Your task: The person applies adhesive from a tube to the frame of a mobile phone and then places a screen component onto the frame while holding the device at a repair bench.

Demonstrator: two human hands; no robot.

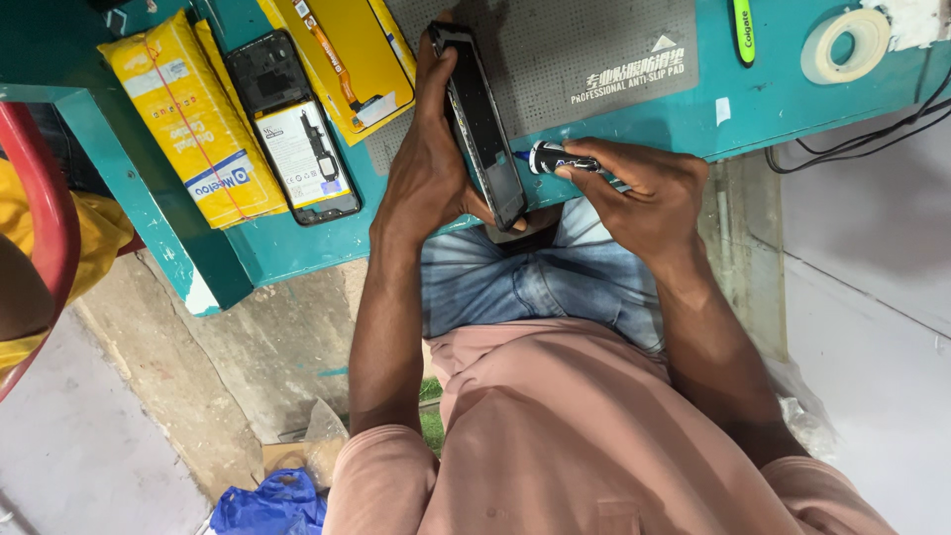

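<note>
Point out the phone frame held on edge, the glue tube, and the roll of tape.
phone frame [485,129]: head view, middle of its dark side edge, held in the left hand [426,168].
glue tube [555,159]: head view, dark barrel near the nozzle, held in the right hand [644,193].
roll of tape [860,30]: head view, pale outer ring.

Opened phone [297,129] on bench [773,99], left of grey mat [584,50]

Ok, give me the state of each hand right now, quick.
Left hand: closed around a black phone frame, held on edge over the grey mat.
Right hand: closed on a small dark tube, tip at the frame's edge.
</note>
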